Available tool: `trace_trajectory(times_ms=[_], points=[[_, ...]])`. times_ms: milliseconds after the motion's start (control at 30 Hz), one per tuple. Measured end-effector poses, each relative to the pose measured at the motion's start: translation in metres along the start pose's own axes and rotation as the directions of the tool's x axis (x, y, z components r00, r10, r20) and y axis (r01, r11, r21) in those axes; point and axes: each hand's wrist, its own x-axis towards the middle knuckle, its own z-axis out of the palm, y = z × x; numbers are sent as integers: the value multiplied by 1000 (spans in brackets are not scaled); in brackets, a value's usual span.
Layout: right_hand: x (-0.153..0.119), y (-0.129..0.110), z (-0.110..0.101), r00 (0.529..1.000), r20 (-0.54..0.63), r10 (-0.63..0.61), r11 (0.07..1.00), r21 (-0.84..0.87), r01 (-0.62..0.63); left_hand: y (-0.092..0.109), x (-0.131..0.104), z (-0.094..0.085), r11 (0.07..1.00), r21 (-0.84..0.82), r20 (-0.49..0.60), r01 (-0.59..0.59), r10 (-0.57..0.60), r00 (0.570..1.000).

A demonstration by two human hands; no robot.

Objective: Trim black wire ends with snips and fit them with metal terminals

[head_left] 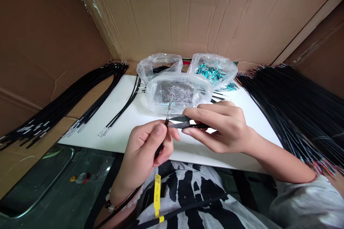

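My left hand [150, 145] pinches a black cable [158, 150] near its end. A silvery stripped section [169, 109] of that cable points upward above my thumb. In my right hand [221, 127] are black thread snips [185, 123], held from the right. Their two blades are slightly apart and reach the cable where the black jacket meets the silvery part. Whether the blades touch the jacket I cannot tell. Just behind sits a clear plastic bag [153, 96] holding many small metal pieces [177, 91].
Behind stand a bag of teal pieces [211, 73] and another clear bag [158, 62] with black parts. Black cable bundles lie left [72, 82] and right [303, 100] of the white board [123, 103]. Cardboard walls [188, 14] surround it. A yellow label [157, 195] hangs near my lap.
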Motion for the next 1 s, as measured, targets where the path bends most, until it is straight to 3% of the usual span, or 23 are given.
trace_trajectory(times_ms=[200, 367, 567, 1000], points=[[-1, 1, 4, 999, -30, -32, 999, -24, 32, 1, -3, 3, 999, 26, 30, -32, 31, 999], [-1, 1, -4, 1000, -13, -18, 1000, -19, 18, 4, -2, 6, 998, 60, 27, 12, -14, 1000], [4, -1, -12, 1000, -12, 5, 1000, 11, -5, 3, 0, 1, 999, -45, 77, 5, -1, 997], [0, 3, 4, 999, -45, -20, 998, 66, 23, 3, -3, -1, 998, -62, 118, 23, -15, 993]])
